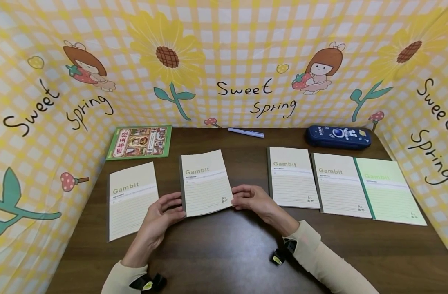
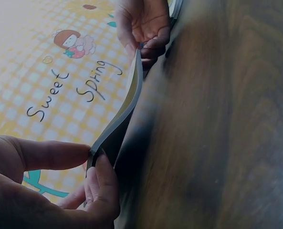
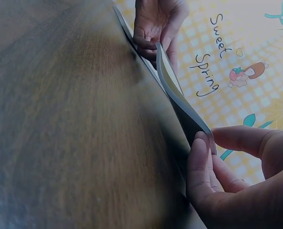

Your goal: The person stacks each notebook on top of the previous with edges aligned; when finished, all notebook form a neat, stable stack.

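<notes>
A beige "Gambit" notebook [image 1: 205, 182] with a grey spine is lifted off the brown table [image 1: 231, 245] at its near edge. My left hand [image 1: 164, 212] pinches its near left corner between thumb and fingers. My right hand [image 1: 251, 198] pinches the near right corner. In the left wrist view the notebook's edge [image 2: 124, 112] runs from my left hand [image 2: 91, 162] up to my right hand [image 2: 146, 28]. In the right wrist view the same edge [image 3: 179, 95] spans from my right hand [image 3: 205, 145] to my left hand [image 3: 153, 28].
Another Gambit notebook [image 1: 132, 198] lies flat at the left. Two beige ones [image 1: 292, 176] [image 1: 339, 183] and a light green one [image 1: 389, 190] lie at the right. A green picture book [image 1: 140, 142], a pen [image 1: 246, 132] and a blue pencil case [image 1: 338, 136] sit along the back. Patterned cloth walls surround the table.
</notes>
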`<action>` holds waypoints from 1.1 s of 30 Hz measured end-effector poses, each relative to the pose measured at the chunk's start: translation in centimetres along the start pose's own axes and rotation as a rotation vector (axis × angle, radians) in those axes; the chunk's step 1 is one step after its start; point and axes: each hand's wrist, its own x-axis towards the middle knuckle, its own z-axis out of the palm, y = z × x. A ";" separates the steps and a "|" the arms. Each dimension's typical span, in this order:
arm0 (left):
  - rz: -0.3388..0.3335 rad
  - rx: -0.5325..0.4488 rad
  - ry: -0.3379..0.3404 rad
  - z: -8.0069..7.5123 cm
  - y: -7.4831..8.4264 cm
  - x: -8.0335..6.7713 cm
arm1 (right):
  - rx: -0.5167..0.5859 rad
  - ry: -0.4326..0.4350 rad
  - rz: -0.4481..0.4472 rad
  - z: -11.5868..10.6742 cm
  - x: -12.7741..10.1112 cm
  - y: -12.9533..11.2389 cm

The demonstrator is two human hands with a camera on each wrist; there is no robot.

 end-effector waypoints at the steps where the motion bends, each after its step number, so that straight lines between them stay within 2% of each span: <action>1: 0.003 0.002 0.003 0.1 0.0 0.0 | 0.000 0.003 -0.003 -0.1 -0.1 0.0; 15: 0.056 0.027 0.011 2.1 0.0 0.4 | -0.033 0.075 -0.026 -1.0 -1.2 -0.3; 33: 0.085 0.049 -0.068 5.4 0.1 1.3 | -0.135 0.152 -0.048 -3.8 -3.7 -0.1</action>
